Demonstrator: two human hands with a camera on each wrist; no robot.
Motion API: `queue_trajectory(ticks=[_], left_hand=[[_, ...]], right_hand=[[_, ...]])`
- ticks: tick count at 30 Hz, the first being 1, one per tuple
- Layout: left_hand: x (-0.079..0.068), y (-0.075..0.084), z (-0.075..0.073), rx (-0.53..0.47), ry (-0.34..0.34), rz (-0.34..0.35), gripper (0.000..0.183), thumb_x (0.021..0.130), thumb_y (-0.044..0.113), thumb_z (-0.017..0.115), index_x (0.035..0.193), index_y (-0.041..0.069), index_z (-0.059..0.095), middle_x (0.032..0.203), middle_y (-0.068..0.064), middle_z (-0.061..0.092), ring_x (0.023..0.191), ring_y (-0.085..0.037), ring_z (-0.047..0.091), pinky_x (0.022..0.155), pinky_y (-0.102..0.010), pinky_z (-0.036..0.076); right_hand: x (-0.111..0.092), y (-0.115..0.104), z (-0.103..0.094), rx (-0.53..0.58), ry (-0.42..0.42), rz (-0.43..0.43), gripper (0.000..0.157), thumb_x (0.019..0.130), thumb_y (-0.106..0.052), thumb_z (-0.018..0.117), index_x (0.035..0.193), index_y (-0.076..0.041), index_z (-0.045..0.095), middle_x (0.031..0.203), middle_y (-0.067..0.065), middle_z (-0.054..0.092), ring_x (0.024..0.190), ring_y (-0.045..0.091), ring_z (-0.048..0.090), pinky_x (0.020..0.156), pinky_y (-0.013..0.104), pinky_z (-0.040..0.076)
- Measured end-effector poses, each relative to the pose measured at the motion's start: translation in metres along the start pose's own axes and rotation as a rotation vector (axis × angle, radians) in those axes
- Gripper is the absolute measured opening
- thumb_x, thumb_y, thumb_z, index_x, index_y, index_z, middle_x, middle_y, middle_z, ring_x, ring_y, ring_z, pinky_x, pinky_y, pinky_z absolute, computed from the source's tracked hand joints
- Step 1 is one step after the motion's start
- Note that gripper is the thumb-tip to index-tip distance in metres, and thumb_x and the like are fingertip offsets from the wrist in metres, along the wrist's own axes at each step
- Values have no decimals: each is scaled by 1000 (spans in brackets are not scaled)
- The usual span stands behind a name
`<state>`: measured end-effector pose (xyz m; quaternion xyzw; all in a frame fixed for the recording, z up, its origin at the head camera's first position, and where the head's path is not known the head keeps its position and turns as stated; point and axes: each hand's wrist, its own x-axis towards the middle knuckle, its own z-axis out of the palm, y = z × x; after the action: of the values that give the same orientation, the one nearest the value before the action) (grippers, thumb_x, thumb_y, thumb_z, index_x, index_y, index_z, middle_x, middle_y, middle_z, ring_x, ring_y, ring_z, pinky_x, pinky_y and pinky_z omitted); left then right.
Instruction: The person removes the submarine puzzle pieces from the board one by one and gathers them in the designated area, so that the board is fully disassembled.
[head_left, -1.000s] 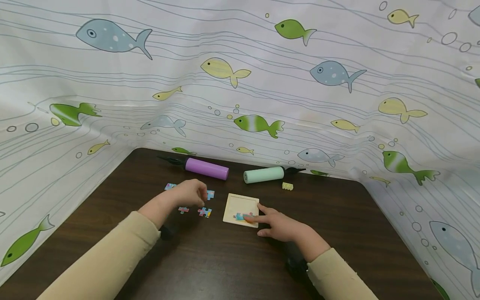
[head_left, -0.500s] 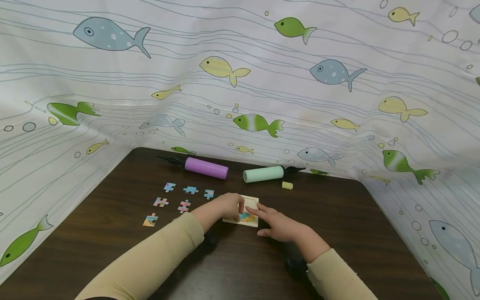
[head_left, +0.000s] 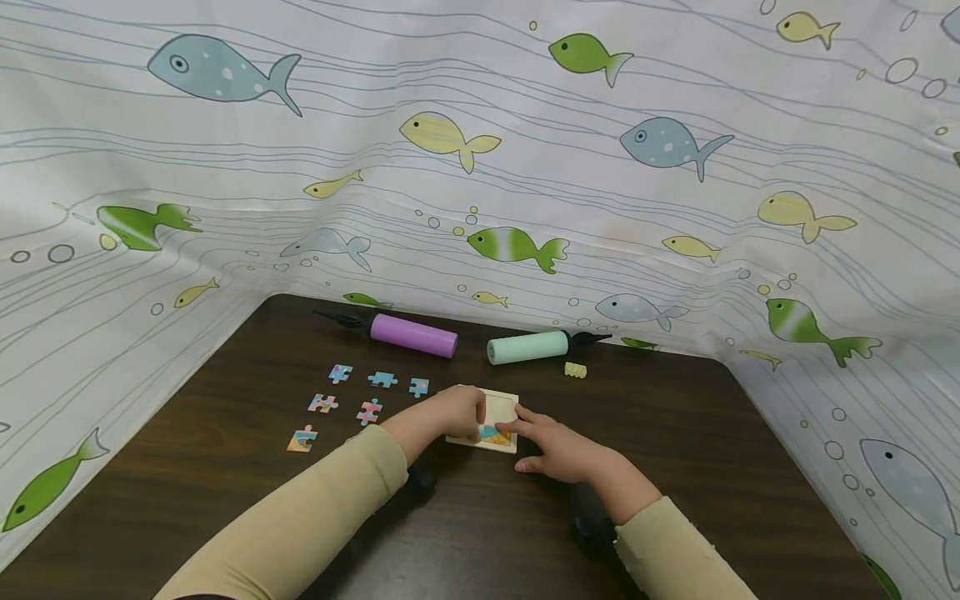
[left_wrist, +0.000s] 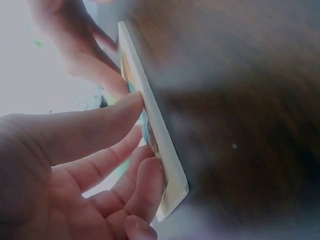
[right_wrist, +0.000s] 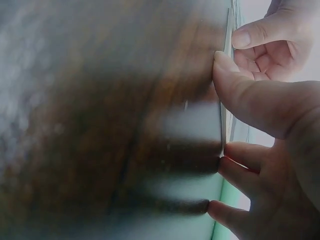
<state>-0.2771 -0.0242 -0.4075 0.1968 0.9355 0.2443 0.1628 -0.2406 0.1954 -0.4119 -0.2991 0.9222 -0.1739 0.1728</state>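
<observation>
A square wooden puzzle tray (head_left: 498,407) lies on the dark table between both hands. Along its near side sits a blue and orange jigsaw piece (head_left: 504,437). My left hand (head_left: 457,412) reaches in over the tray's left part. Its thumb and fingers pinch a jigsaw piece (left_wrist: 145,126) down at the tray surface; most of that piece is hidden by the fingers. From the right, my right hand (head_left: 557,451) rests with fingers stretched out, the index finger over the piece in the tray. In the right wrist view, its thumb (right_wrist: 265,97) touches the tray's near edge.
Several loose jigsaw pieces, among them a blue one (head_left: 382,380) and a pink one (head_left: 369,412), lie left of the tray. Behind are a purple hand pump (head_left: 414,335), a mint green pump (head_left: 527,347) and a small yellow block (head_left: 575,370). A fish-patterned curtain (head_left: 360,192) encloses the table.
My left hand moved right from the loose pieces to the tray, taking a jigsaw piece from there, and has since stayed. The right hand barely shifted, its index finger still over the tray.
</observation>
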Motion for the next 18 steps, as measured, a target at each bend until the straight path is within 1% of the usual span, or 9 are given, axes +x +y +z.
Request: queue_trajectory(ticks=[7, 9, 12, 15, 18], left_hand=[[-1, 0, 0, -3, 25, 22, 26, 77, 9, 84, 82, 13, 59, 80, -1, 56, 69, -19, 50, 58, -31, 39], [-2, 0, -1, -21, 30, 32, 26, 76, 7, 84, 82, 13, 59, 78, -1, 56, 67, -18, 50, 56, -31, 39], [-5, -2, -3, -64, 42, 46, 22, 80, 5, 80, 80, 13, 59, 75, -1, 57, 63, -17, 51, 53, -30, 40], [-10, -7, -8, -93, 68, 67, 19, 82, 5, 76, 78, 14, 60, 75, -1, 58, 62, -17, 52, 53, -30, 41], [-21, -15, -19, -110, 99, 88, 16, 83, 5, 74, 80, 13, 61, 76, -2, 57, 63, -17, 52, 55, -30, 43]], right_hand=[[-1, 0, -1, 6, 7, -11, 60, 92, -25, 72, 147, -24, 48, 161, 15, 18, 143, 38, 25, 107, 56, 32], [-1, 0, -1, 6, 8, -16, 59, 92, -25, 72, 146, -23, 49, 161, 15, 19, 143, 38, 25, 107, 55, 32], [-1, 0, -1, 6, 11, -20, 57, 92, -25, 72, 144, -22, 51, 161, 15, 20, 143, 38, 26, 107, 55, 31], [-1, 1, -1, 5, 11, -23, 56, 91, -25, 72, 143, -21, 51, 160, 15, 21, 143, 38, 26, 108, 55, 31], [0, 0, -1, 5, 11, -21, 55, 91, -25, 73, 142, -21, 52, 160, 16, 22, 142, 38, 27, 108, 55, 31]])
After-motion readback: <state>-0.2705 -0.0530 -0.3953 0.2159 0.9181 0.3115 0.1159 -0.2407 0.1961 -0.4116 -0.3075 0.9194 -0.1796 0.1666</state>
